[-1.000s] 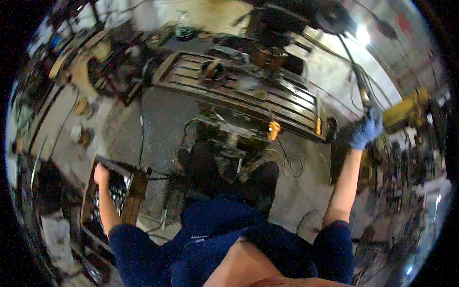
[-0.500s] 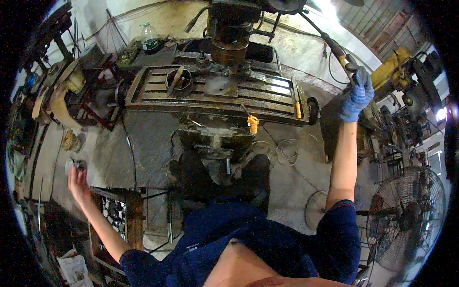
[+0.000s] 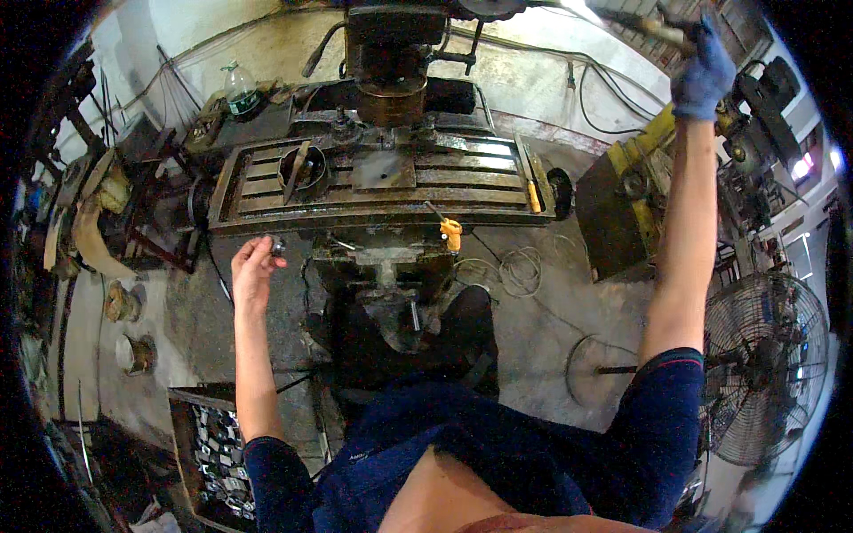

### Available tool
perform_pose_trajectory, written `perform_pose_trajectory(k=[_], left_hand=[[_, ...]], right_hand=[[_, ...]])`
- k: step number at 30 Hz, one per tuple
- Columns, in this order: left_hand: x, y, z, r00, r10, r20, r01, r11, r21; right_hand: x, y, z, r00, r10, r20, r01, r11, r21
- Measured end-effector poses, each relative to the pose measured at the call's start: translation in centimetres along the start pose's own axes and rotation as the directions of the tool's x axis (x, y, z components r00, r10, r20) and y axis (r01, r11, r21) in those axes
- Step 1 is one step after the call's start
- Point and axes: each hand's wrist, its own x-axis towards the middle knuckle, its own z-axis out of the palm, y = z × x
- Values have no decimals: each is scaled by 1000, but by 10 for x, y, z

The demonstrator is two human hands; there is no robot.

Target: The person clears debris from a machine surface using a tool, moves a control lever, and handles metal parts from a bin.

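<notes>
My bare left hand (image 3: 254, 271) is closed in a pinch on a small shiny metal part (image 3: 278, 247), held just in front of the near left edge of the slotted machine table (image 3: 462, 171). My right hand (image 3: 706, 78), in a blue glove, is raised at the upper right and wrapped around a long lever (image 3: 653, 29). Above the table stands the dark machine head (image 3: 391, 53), with a flat square plate (image 3: 384, 169) below it. A round pot with a brush (image 3: 298, 164) rests on the table's left side.
An orange-handled tool (image 3: 450, 234) hangs at the table's front edge. A crate of metal parts (image 3: 222, 457) sits at lower left, near a round metal can (image 3: 133, 354). A fan (image 3: 764, 364) stands at right; a plastic bottle (image 3: 241, 91) is behind the table.
My left hand has come from beside the metal can up and right toward the table, now with the small metal part. My right hand has swung the lever higher and farther right.
</notes>
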Motion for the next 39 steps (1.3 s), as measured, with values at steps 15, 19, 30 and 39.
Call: perform_pose_trajectory(k=[15, 19, 30, 39], left_hand=[[-6, -11, -12, 999, 4, -50, -9, 994, -108], [-11, 2, 15, 996, -10, -83, 1, 994, -109], [-7, -35, -2, 991, -58, -122, 35, 983, -182], [-17, -40, 7, 999, -45, 26, 50, 975, -215]], right_hand=[[-446, -217, 50, -386, 579, 718, -898, -59, -435], [-504, -243, 91, -347, 611, 711, -935, -280, -217], [-362, -243, 62, 305, 778, 549, -943, 327, 60], [-281, -236, 159, -254, 525, 812, -231, 782, -578]])
